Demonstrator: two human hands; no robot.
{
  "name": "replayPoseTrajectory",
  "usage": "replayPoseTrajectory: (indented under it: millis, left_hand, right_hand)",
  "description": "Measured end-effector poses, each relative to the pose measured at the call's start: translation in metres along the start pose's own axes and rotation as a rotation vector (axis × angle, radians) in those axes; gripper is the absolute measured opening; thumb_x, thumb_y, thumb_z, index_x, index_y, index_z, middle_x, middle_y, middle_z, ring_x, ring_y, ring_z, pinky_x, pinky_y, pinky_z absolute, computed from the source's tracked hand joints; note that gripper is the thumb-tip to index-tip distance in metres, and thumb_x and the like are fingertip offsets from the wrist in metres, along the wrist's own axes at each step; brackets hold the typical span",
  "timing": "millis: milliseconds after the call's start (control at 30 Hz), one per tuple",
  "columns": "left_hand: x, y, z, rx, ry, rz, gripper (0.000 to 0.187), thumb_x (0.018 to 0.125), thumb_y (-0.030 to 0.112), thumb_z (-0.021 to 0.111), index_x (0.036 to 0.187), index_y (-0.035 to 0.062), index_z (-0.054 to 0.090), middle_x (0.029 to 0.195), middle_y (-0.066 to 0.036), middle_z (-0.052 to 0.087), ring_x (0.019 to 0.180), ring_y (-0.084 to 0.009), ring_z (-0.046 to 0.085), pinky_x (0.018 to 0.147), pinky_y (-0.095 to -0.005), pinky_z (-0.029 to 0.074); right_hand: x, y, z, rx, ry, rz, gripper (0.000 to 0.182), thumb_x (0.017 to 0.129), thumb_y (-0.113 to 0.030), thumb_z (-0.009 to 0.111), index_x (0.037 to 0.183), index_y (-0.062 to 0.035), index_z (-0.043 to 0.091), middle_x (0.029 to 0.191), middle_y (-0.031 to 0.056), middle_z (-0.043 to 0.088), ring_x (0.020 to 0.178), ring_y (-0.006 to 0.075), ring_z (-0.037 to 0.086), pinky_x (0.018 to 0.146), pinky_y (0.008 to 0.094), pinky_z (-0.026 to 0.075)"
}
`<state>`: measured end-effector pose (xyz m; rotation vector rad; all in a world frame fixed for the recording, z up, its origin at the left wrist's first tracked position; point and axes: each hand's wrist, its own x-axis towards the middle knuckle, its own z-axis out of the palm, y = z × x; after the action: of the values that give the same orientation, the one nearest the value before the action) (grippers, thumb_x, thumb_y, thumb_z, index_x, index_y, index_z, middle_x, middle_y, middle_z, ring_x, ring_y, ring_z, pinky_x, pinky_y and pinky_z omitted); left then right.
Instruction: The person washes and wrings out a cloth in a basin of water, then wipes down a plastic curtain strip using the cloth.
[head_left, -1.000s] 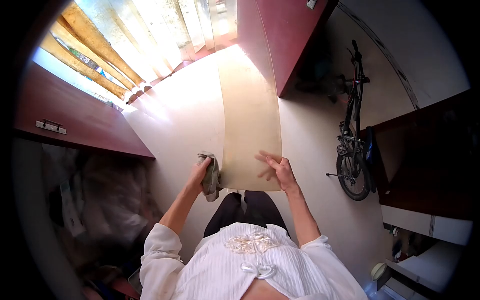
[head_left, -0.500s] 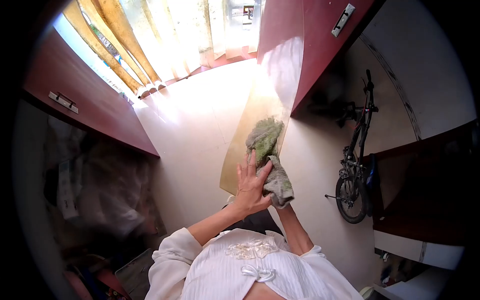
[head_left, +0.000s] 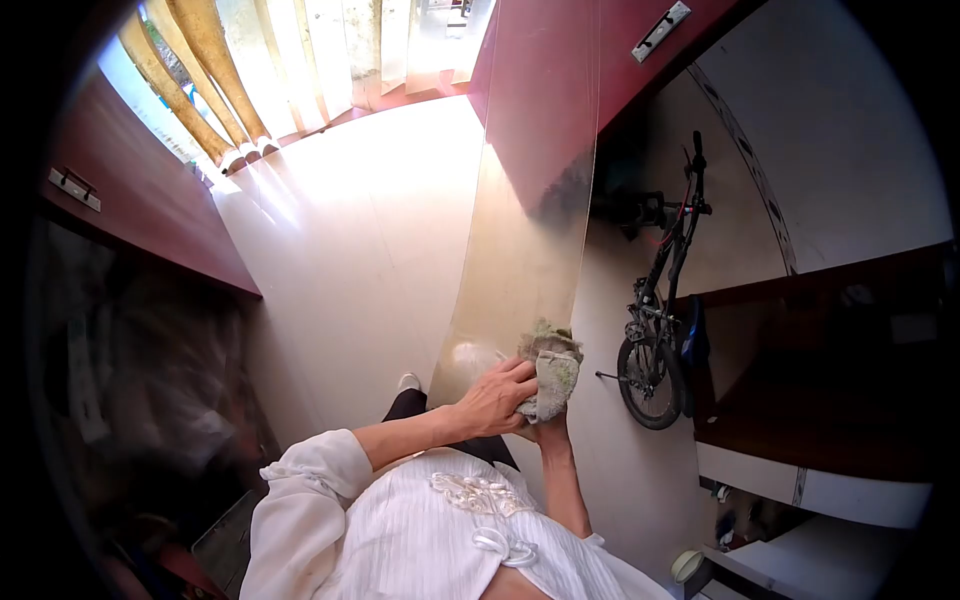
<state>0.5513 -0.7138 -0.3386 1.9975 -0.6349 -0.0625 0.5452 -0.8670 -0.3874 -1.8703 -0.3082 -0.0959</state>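
Observation:
A long translucent, yellowish plastic strip (head_left: 525, 240) runs from the top of the view down to my hands. Bunched over its near end is a grey-green, fuzzy cloth (head_left: 556, 375). My left hand (head_left: 497, 392) reaches across from the left, its bent fingers gripping the cloth's left side. Beneath the cloth, my right hand (head_left: 548, 430) holds it from below; most of its fingers are covered.
Other plastic strips (head_left: 330, 60) hang in the bright doorway between two red doors (head_left: 150, 170). A folding bicycle (head_left: 655, 300) stands at the right, near a dark cabinet (head_left: 800, 400). Plastic-covered items lie in shadow on the left.
The cloth and both hands have come down along the strip, nearer my body. My left fingers, spread flat on the cloth before, are now bent around it. The view has shifted, and a shoe shows below.

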Motion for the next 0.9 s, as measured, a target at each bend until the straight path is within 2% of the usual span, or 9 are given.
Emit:
replayPoseTrajectory:
  millis: [33,100,267,367,500,600,733,833,900]
  left_hand:
    - [0.004,0.003,0.002,0.1,0.101,0.038,0.024,0.059,0.01,0.057,0.081,0.002,0.053,0.101,-0.014,0.048,0.097,-0.0319,0.046,0.081,-0.0412,0.039]
    - [0.03,-0.006,-0.006,0.209,0.296,0.046,0.025,0.06,0.013,0.06,0.083,0.0035,0.053,0.103,-0.013,0.047,0.099,-0.0314,0.046,0.079,-0.0403,0.039]
    - [0.111,-0.063,-0.048,0.448,0.359,-0.1,0.033,0.065,0.011,0.06,0.098,0.0067,0.058,0.11,-0.013,0.048,0.1,-0.0307,0.047,0.079,-0.0401,0.04]
    - [0.134,-0.087,-0.066,0.548,0.48,-0.274,0.03,0.065,0.01,0.059,0.096,0.0065,0.058,0.108,-0.012,0.049,0.101,-0.0311,0.046,0.081,-0.0403,0.041]
    - [0.065,-0.075,-0.027,0.073,0.12,0.019,0.025,0.063,0.01,0.058,0.088,0.0059,0.059,0.09,-0.013,0.055,0.091,-0.0327,0.053,0.077,-0.0414,0.045]
    - [0.0,-0.036,-0.028,0.02,-0.134,-0.027,0.029,0.061,0.012,0.06,0.088,0.0032,0.061,0.088,-0.015,0.058,0.087,-0.035,0.055,0.077,-0.042,0.045]
    - [-0.078,-0.064,-0.053,-0.459,-0.4,-0.397,0.023,0.069,0.01,0.053,0.087,0.0037,0.066,0.086,-0.011,0.066,0.079,-0.0266,0.063,0.071,-0.0361,0.047]
    - [-0.119,-0.124,-0.062,-1.212,-0.003,-1.028,0.031,0.081,0.013,0.047,0.106,0.0005,0.059,0.1,-0.011,0.064,0.094,-0.0239,0.062,0.079,-0.034,0.051]
    - [-0.102,-0.139,-0.071,-1.685,0.339,-0.842,0.042,0.087,0.023,0.042,0.123,0.0012,0.047,0.112,-0.014,0.059,0.102,-0.0256,0.059,0.086,-0.0394,0.051]
  right_hand:
    - [-0.004,0.008,-0.003,-0.213,0.065,-0.203,0.024,0.089,-0.017,0.054,0.108,-0.0029,0.051,0.083,0.0069,0.061,0.054,0.0167,0.062,0.042,0.0241,0.047]
    - [0.003,-0.038,-0.004,0.45,-0.094,0.565,0.023,0.089,-0.012,0.051,0.11,-0.0013,0.05,0.09,0.0091,0.06,0.053,0.0173,0.061,0.039,0.0248,0.046]
    - [0.022,-0.093,0.0,0.521,-0.217,0.515,0.069,0.085,0.002,0.041,0.144,-0.0078,0.008,0.135,0.0214,0.042,0.048,0.0115,0.056,0.04,0.0179,0.044]
    - [0.016,-0.088,0.004,0.643,-0.236,0.566,0.07,0.084,0.004,0.039,0.144,-0.009,0.007,0.132,0.0203,0.045,0.047,0.0103,0.055,0.039,0.0179,0.044]
    - [0.008,-0.059,-0.002,0.62,-0.203,0.623,0.063,0.082,0.005,0.044,0.14,-0.0036,0.022,0.126,0.0172,0.052,0.057,0.0115,0.058,0.051,0.0193,0.048]
    - [-0.036,0.016,-0.003,0.505,-0.06,0.68,0.022,0.082,0.005,0.047,0.104,0.0027,0.054,0.079,0.006,0.058,0.051,0.0151,0.056,0.044,0.0252,0.049]
    - [-0.024,-0.039,-0.035,0.574,-0.044,0.646,0.033,0.088,-0.004,0.048,0.12,0.002,0.052,0.111,0.0179,0.061,0.047,0.0085,0.055,0.042,0.0204,0.044]
    - [-0.016,-0.056,-0.057,0.513,-0.156,0.632,0.03,0.089,-0.007,0.048,0.117,0.002,0.054,0.106,0.018,0.063,0.045,0.0078,0.053,0.041,0.0189,0.041]
    - [-0.013,-0.064,-0.058,0.599,-0.141,0.612,0.026,0.09,-0.009,0.049,0.113,0.0013,0.056,0.095,0.0157,0.067,0.044,0.0068,0.051,0.041,0.0181,0.04]
